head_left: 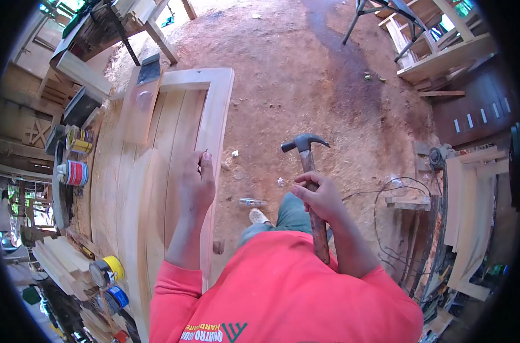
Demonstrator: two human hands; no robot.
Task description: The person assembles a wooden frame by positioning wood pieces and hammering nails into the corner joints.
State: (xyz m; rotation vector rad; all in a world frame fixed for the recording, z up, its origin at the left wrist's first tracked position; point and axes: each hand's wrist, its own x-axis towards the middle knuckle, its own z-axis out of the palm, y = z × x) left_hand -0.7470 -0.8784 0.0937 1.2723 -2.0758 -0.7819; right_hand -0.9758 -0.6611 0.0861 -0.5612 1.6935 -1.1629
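My right hand (320, 197) is closed around the wooden handle of a claw hammer (304, 143), whose dark head points up and away from me. Over the right side of a pale wooden door panel (214, 114), my left hand (200, 177) is pinched, thumb against fingers. A tiny dark tip shows above the thumb, too small to name. A flat wooden board with a dark end (143, 106) lies across the far part of the panel.
Paint cans (77, 172) stand along the left, with a yellow-rimmed can (106, 271) nearer me. A clear bottle (252, 202) lies on the dirt floor by my shoe (259, 216). Cables and stacked timber (471, 211) are at the right; sawhorse legs (354, 23) stand ahead.
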